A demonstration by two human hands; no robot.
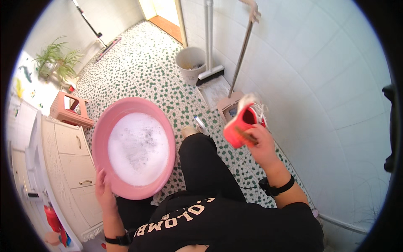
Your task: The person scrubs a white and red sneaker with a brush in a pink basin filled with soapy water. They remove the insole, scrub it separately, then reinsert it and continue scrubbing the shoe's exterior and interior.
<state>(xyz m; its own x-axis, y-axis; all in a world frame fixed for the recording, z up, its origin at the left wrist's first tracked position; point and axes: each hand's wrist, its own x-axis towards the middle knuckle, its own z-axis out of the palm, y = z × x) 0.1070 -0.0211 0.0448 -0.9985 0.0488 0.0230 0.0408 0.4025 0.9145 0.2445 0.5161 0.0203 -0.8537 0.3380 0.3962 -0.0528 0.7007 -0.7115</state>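
Observation:
My right hand (263, 143) is closed around a slim brown object (246, 136), blurred, that looks like a wooden brush. A red sneaker (234, 130) with white laces is at the same fingers, raised in front of the dustpans. How the fingers grip the shoe is partly hidden. On the left, my left hand (104, 189) is at the near left rim of a large pink plastic basin (133, 102), its fingers loosely apart and holding nothing; whether it touches the rim I cannot tell. White suds (138, 148) cover the water in the basin.
A white cabinet (74, 157) and a pink plastic stool (74, 115) flank the basin's left. Against the right wall are a bin (190, 64), a broom (211, 73) and long-handled dustpans (225, 107). A white bottle or tube (200, 123) is near my foot. Potted plants (58, 60) stand farther back.

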